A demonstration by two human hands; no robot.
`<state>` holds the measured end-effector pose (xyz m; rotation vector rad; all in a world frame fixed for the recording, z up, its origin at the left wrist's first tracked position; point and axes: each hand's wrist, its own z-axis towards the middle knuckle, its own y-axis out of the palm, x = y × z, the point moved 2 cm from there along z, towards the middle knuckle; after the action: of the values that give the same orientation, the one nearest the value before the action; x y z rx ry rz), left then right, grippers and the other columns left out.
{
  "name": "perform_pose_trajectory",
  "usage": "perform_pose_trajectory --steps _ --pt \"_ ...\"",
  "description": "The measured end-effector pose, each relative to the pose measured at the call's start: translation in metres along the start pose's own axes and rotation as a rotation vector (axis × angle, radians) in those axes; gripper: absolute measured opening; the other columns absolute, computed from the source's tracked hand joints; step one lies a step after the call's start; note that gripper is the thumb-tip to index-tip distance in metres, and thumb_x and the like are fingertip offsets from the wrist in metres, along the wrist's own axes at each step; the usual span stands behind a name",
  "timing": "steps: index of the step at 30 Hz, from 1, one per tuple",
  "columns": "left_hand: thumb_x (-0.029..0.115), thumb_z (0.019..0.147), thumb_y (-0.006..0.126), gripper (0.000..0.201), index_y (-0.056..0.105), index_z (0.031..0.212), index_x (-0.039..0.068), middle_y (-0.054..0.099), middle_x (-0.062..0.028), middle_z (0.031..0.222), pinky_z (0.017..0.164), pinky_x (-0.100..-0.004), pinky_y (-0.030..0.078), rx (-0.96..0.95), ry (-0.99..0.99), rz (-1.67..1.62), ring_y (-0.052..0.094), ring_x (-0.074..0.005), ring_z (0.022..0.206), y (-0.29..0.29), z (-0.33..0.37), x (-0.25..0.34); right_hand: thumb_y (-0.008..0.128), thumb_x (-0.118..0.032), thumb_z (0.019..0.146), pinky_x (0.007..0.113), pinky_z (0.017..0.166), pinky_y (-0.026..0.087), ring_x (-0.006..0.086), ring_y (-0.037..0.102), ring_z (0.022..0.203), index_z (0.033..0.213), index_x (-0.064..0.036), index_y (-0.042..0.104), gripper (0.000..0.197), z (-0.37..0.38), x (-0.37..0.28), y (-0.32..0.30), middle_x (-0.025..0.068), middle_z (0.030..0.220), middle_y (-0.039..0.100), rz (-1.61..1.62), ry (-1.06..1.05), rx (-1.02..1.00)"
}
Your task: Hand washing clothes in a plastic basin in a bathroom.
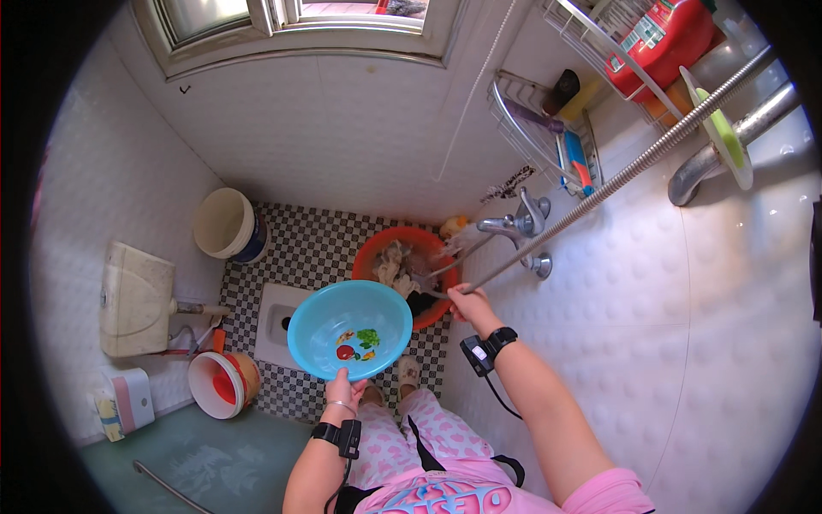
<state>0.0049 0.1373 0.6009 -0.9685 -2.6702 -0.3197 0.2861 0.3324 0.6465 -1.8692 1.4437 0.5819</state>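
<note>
On basin rim [295,332], left grip [343,390] closed; right grip [471,305] round hose [655,152].

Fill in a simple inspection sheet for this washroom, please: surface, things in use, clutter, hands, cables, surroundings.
Surface: black-and-white patterned floor, partly hidden.
Things in use: blue basin; orange tub holding cloth; metal hose.
Clutter: white bucket and red-lined bucket, both at left.
Hands: left hand grips the blue basin's near rim; right hand is closed on the metal hose.
Cables: a black cable hangs from each wrist device.
Surroundings: white walls, window, wall faucet, red bottle.
</note>
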Motion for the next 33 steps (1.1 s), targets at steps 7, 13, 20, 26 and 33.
perform_pose_trajectory --steps 7,13,20,26,33 --pt "0.025 0.09 0.051 0.034 0.044 0.118 0.006 0.061 -0.0113 0.095 0.063 -0.0358 0.053 -0.04 -0.015 0.049 0.063 -0.0241 0.065 -0.01 0.011 0.001 0.053 -0.02 0.09 0.025 0.042 0.043 0.0133 0.055 0.051 0.099 -0.0081 0.05 0.015 -0.008 0.054 -0.04 0.0077 0.069 0.06 0.307 0.056 0.371" --pt "0.026 0.09 0.051 0.035 0.045 0.118 0.007 0.061 -0.0101 0.096 0.064 -0.0364 0.052 -0.03 -0.036 0.088 0.063 -0.0247 0.066 -0.014 0.015 0.002 0.053 -0.016 0.09 0.024 0.048 0.044 0.0121 0.055 0.055 0.094 -0.0059 0.048 0.012 -0.021 0.018 -0.093 0.0056 0.07 0.058 0.494 -0.241 0.713" --pt "0.027 0.089 0.051 0.034 0.046 0.116 0.006 0.063 -0.01 0.092 0.063 -0.0343 0.051 -0.057 -0.037 0.104 0.063 -0.0226 0.063 -0.009 0.015 -0.002 0.058 -0.02 0.089 0.022 0.046 0.04 0.0085 0.05 0.053 0.093 -0.0042 0.053 0.017 -0.03 -0.035 -0.131 0.0022 0.067 0.054 0.446 -0.439 0.743" --pt "0.026 0.089 0.051 0.032 0.048 0.113 0.005 0.064 -0.0086 0.088 0.062 -0.0326 0.052 -0.057 -0.016 0.132 0.063 -0.0209 0.061 0.0 0.004 -0.001 0.056 -0.029 0.092 0.021 0.044 0.043 0.0082 0.05 0.052 0.098 -0.0072 0.052 0.023 -0.019 -0.072 -0.14 0.0021 0.068 0.052 0.319 -0.372 0.664" --pt "0.025 0.089 0.05 0.03 0.05 0.11 0.004 0.064 -0.0097 0.085 0.063 -0.0332 0.054 -0.022 0.081 0.168 0.062 -0.0199 0.059 -0.003 -0.001 0.001 0.048 -0.032 0.093 0.024 0.047 0.05 0.0183 0.062 0.059 0.104 -0.0069 0.046 0.028 -0.005 -0.11 -0.127 0.0135 0.08 0.062 0.526 -0.217 0.442"
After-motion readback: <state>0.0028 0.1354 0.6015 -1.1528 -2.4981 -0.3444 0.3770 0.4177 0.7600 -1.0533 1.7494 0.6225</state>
